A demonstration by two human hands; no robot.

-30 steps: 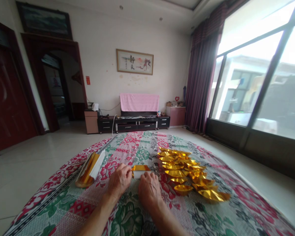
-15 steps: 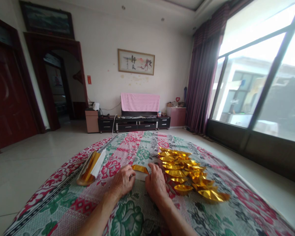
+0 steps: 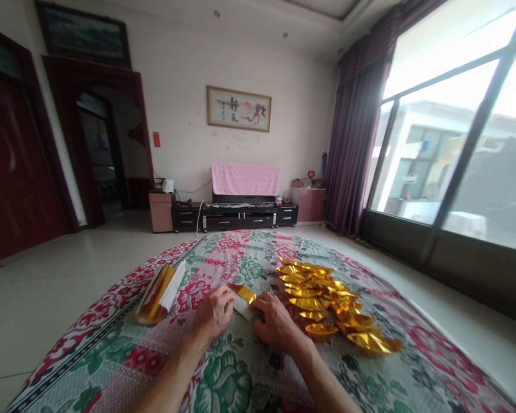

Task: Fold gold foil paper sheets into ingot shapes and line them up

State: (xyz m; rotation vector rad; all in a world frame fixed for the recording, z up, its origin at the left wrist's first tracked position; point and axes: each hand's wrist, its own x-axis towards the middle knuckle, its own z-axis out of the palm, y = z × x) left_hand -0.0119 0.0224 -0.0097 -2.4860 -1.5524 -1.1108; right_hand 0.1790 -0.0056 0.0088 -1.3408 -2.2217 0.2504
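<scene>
Between my hands is a sheet of gold foil paper (image 3: 245,293), partly folded, with its gold face at the far side and its white back nearer me. My left hand (image 3: 215,312) pinches its left end with curled fingers. At the right end, my right hand (image 3: 276,322) grips it, fingers bent and thumb below. Just right of that hand, several folded gold paper ingots (image 3: 320,331) lie in overlapping rows. A curled stack of gold and white paper sheets (image 3: 160,295) rests on the cloth to the left.
A flowered tablecloth (image 3: 223,376) in red, green and white covers the round table. Beyond it, a low black TV cabinet (image 3: 241,220) stands against the wall, with a pink cloth (image 3: 245,179) over the screen. Windows (image 3: 430,149) line the right side.
The paper between my hands has turned, its right end coming nearer me, and more of its gold and white faces shows. My right hand has lowered and tilted left.
</scene>
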